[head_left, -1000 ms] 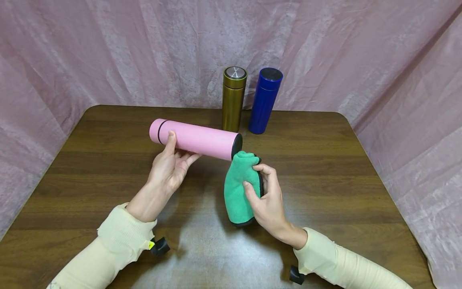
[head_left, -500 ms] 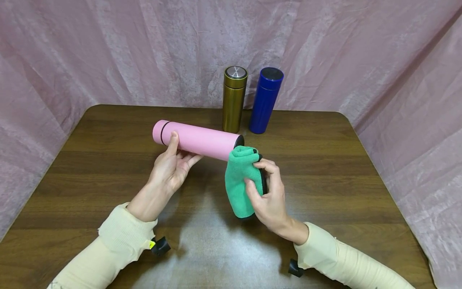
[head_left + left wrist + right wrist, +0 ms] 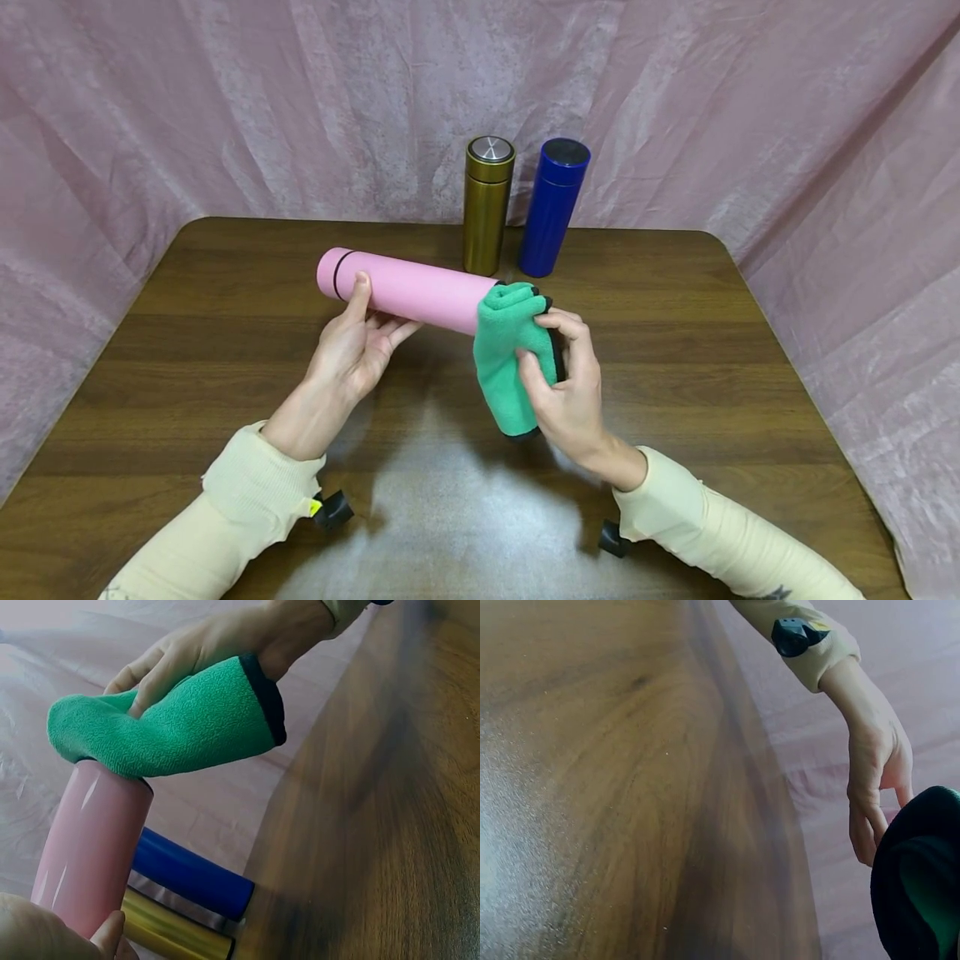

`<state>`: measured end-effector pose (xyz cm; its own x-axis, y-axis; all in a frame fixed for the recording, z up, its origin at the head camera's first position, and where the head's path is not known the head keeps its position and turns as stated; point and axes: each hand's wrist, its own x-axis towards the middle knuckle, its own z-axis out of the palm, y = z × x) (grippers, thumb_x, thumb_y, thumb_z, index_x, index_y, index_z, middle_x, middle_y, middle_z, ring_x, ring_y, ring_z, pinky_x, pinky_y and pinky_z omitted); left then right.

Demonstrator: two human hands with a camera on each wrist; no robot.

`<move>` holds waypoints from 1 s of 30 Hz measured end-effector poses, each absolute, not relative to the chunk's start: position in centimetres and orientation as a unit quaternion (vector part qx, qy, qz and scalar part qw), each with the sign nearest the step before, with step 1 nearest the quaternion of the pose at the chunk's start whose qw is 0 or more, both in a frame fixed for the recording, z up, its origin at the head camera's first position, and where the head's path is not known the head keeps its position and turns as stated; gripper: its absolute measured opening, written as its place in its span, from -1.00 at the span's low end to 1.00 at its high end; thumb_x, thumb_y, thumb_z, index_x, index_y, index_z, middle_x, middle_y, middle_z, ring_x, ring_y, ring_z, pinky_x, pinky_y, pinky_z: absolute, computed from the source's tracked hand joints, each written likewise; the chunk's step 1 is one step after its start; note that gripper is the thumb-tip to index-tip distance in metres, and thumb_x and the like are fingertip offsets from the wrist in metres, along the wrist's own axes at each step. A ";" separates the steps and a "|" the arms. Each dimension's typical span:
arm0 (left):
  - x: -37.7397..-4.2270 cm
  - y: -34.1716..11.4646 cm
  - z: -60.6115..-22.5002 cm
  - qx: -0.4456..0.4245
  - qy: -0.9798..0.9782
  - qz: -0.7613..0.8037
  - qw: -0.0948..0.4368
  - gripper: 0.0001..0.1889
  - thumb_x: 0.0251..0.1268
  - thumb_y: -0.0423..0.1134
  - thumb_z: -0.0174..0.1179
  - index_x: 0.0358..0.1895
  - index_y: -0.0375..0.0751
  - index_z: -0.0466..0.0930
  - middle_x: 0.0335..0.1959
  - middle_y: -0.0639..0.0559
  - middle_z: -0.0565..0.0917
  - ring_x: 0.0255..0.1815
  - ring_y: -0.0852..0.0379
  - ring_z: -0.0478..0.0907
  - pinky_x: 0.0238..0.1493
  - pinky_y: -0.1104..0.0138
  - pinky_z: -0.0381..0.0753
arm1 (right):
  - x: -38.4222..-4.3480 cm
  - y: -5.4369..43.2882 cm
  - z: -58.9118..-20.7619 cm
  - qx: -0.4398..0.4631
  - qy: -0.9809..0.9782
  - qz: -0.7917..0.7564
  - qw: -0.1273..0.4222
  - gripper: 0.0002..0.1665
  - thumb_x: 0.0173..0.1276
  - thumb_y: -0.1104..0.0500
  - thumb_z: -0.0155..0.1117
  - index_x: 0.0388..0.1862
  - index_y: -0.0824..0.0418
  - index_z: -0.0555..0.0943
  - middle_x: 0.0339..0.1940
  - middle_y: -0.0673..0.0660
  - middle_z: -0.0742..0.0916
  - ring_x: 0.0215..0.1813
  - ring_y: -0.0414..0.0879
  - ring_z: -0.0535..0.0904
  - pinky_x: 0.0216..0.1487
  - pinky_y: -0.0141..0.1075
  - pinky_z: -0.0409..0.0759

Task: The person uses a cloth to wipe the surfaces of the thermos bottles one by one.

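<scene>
Pink bottle (image 3: 420, 290) | clamped by left fingers (image 3: 401, 334) | right fingers (image 3: 567, 324) pinching green cloth (image 3: 498, 358) against it

A pink bottle (image 3: 420, 292) is held sideways, one end against folded green cloth (image 3: 504, 358)

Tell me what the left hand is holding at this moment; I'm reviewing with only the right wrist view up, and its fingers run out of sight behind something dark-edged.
Observer: The head view shows the left hand holding a pink bottle.
Operator: And the dark-edged thing in my picture, what does it touch?
Observer: In the left wrist view, that green cloth lies against the end of the bottle.
Operator: Are there other bottles?
Observer: Yes, the head view has a gold bottle and a blue bottle standing side by side toward the far edge of the table.
</scene>
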<state>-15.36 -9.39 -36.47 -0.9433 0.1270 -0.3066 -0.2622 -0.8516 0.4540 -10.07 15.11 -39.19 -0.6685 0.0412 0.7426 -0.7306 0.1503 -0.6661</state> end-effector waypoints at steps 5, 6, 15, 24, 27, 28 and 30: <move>-15.3 -9.5 -36.5 -0.126 0.259 0.952 0.107 -0.37 0.57 -0.03 0.06 0.59 0.05 0.09 0.46 -0.08 0.23 0.54 -0.16 0.22 0.46 -0.05 0.32 | -10.4 15.1 -38.9 0.225 -0.687 0.613 0.317 -0.58 0.26 0.54 0.22 0.11 0.52 0.45 0.08 0.25 0.60 0.11 0.09 0.57 0.18 -0.25 0.57; -15.3 -9.5 -36.5 -0.126 0.261 0.951 0.108 -0.37 0.57 -0.03 0.05 0.59 0.04 0.09 0.47 -0.08 0.23 0.54 -0.16 0.22 0.46 -0.05 0.32 | -10.5 15.2 -38.8 0.221 -0.687 0.615 0.317 -0.58 0.26 0.55 0.22 0.11 0.52 0.45 0.08 0.23 0.61 0.10 0.09 0.57 0.17 -0.26 0.57; -15.0 -9.6 -36.6 -0.112 0.289 0.944 0.116 -0.38 0.59 -0.03 0.02 0.59 -0.03 0.09 0.51 -0.09 0.22 0.56 -0.14 0.20 0.51 -0.04 0.27 | -11.2 15.6 -38.8 0.191 -0.698 0.613 0.318 -0.57 0.28 0.57 0.20 0.15 0.50 0.45 0.06 0.15 0.62 0.03 0.03 0.58 0.09 -0.31 0.57; -15.0 -9.9 -36.6 -0.108 0.292 0.944 0.110 -0.37 0.58 -0.04 0.05 0.58 -0.05 0.10 0.49 -0.10 0.25 0.55 -0.16 0.20 0.48 -0.04 0.31 | -11.4 16.2 -39.3 0.204 -0.723 0.592 0.294 -0.55 0.30 0.57 0.22 0.17 0.45 0.48 0.08 0.27 0.61 0.05 0.02 0.58 0.10 -0.29 0.58; -15.0 -10.1 -36.6 -0.111 0.286 0.946 0.110 -0.37 0.57 -0.05 0.07 0.58 -0.04 0.10 0.48 -0.09 0.24 0.55 -0.15 0.20 0.48 -0.03 0.30 | -11.4 16.4 -39.5 0.215 -0.735 0.581 0.276 -0.56 0.33 0.55 0.23 0.18 0.41 0.49 0.08 0.25 0.63 0.06 0.03 0.58 0.11 -0.29 0.57; -15.0 -10.2 -36.6 -0.112 0.286 0.946 0.109 -0.37 0.57 -0.04 0.07 0.58 -0.04 0.09 0.48 -0.09 0.24 0.55 -0.15 0.20 0.47 -0.03 0.31 | -11.4 16.5 -39.5 0.218 -0.740 0.577 0.268 -0.56 0.33 0.54 0.24 0.18 0.40 0.50 0.07 0.25 0.64 0.05 0.03 0.58 0.10 -0.30 0.57; -15.0 -10.4 -36.6 -0.114 0.283 0.946 0.110 -0.37 0.57 -0.04 0.08 0.57 -0.04 0.09 0.47 -0.08 0.24 0.54 -0.15 0.20 0.47 -0.03 0.31 | -11.4 16.7 -39.6 0.224 -0.750 0.570 0.250 -0.56 0.33 0.53 0.24 0.18 0.38 0.50 0.07 0.23 0.65 0.03 0.02 0.58 0.09 -0.32 0.58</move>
<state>-15.00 -10.44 -36.57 -0.9501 0.1433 -0.2772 -0.2719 -0.8160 0.5101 -11.42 16.70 -39.61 -0.7751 -0.0511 0.6297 -0.6205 0.2493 -0.7435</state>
